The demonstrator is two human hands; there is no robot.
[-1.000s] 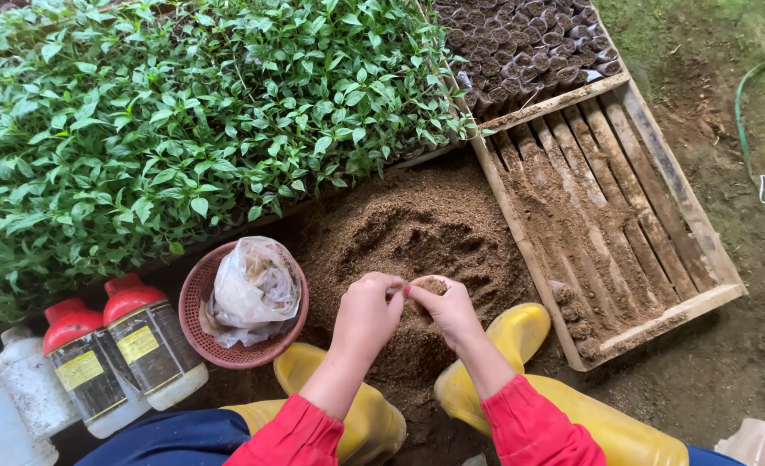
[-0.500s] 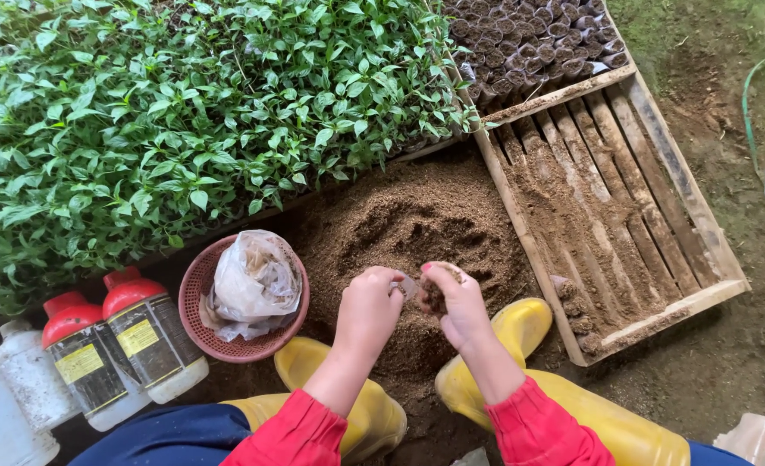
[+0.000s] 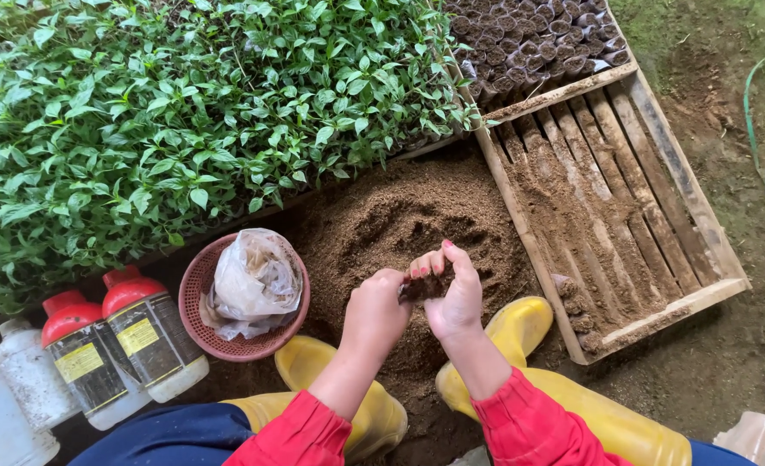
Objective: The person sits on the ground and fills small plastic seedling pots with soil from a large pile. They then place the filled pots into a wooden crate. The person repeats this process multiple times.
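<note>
- Far left: we see white bottles (image 3: 12, 397) and two bottles with red caps (image 3: 119, 354) standing close together on the ground, contents not readable.
- Above them, a wide bed of green seedlings (image 3: 184, 121) fills the upper left.
- Next, a round red basket (image 3: 194, 289) holds a crumpled clear plastic bag (image 3: 253, 280).
- Centre: a heap of brown soil mix (image 3: 400, 216) lies on the ground, hollowed in the middle.
- Our left hand (image 3: 374, 315) is curled shut, its grip closed against the lower end of a small soil-filled pot (image 3: 421, 285).
- Our right hand (image 3: 451, 293) wraps over that pot from the right, fingers (image 3: 426, 263) clamped on its top; the pot sits between both hands, just above the soil heap.
- Red sleeves and yellow boots (image 3: 512, 332) flank the heap below the hands.
- Right: a wooden slatted crate (image 3: 658, 173) lies tilted, dusted with soil, a few filled pots (image 3: 572, 315) at its near corner.
- Top right, rows of dark small pots (image 3: 538, 34) stand packed together.
- Far right, a green hose (image 3: 749, 112) lies on the bare earth.
</note>
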